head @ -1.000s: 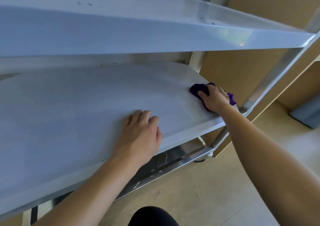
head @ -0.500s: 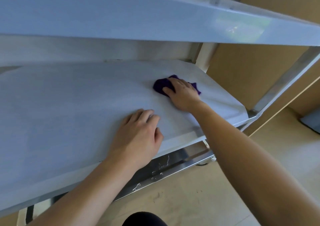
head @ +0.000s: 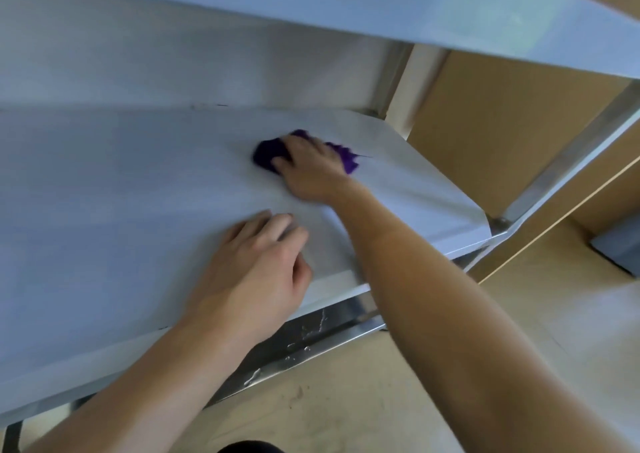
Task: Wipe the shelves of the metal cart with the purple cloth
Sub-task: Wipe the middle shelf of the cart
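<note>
My right hand (head: 310, 168) presses a bunched purple cloth (head: 268, 156) onto the middle shelf (head: 121, 189) of the metal cart, right of the shelf's centre. Cloth pokes out on both sides of the hand; the rest is hidden beneath the palm. My left hand (head: 258, 272) lies palm down on the same shelf near its front edge, fingers loosely together, holding nothing. The upper shelf (head: 346, 5) overhangs the work area.
A lower shelf (head: 311, 334) with white smears shows beneath the front edge. A metal cart post (head: 568, 161) rises at the right corner. Brown cabinet panels (head: 502, 133) stand behind the cart. A grey object (head: 620, 244) lies on the beige floor at right.
My right hand has slid the purple cloth leftward from the shelf's right front corner toward its middle. My left hand has stayed planted on the shelf.
</note>
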Motion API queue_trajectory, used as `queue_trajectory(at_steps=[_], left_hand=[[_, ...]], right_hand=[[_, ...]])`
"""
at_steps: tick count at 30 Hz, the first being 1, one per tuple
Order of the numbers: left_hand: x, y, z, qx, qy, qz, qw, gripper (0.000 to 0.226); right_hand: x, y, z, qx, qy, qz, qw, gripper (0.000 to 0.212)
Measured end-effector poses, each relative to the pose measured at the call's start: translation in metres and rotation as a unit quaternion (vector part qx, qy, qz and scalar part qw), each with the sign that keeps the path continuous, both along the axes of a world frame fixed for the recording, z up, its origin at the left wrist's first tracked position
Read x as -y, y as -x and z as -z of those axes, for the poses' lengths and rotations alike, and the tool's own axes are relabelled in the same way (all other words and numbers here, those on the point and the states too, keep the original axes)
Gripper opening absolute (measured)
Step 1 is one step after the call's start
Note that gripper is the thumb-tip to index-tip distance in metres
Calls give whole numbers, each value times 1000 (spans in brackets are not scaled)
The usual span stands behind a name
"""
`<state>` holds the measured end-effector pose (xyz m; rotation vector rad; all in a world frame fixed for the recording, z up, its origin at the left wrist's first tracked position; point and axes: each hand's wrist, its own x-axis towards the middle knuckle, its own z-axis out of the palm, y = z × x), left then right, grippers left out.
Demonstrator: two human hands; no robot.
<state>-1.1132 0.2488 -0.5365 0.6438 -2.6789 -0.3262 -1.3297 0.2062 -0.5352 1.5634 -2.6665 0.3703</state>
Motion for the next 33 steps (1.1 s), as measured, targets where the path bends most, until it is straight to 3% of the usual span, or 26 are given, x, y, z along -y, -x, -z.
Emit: queue_trajectory(at_steps=[4, 10, 16, 20, 24, 27, 33], left_hand=[[1, -3, 1, -5, -8, 4, 1000, 25], [0, 1, 5, -14, -3, -3, 1000, 26], [-1, 8, 1, -6, -8, 3, 1000, 36], [0, 9, 0, 0, -18, 4, 1000, 36], [-3, 7, -2, -5, -15, -9, 1000, 21], [-6, 7, -1, -3, -5, -8, 1000, 22], [-9, 15, 1, -6, 16, 1, 1000, 34]], right_hand=[[-9, -1, 1, 8, 20, -33, 999, 53], [-64, 92, -8, -3, 0, 117, 993, 50], [-36, 117, -9, 2, -41, 166, 985, 52], [-15, 84, -10, 2, -24, 93, 995, 52], [-32, 40, 1, -35, 11, -13, 999, 50], [-57, 43, 2, -42, 21, -26, 999, 51], [-75, 126, -10, -3, -27, 136, 990, 52]])
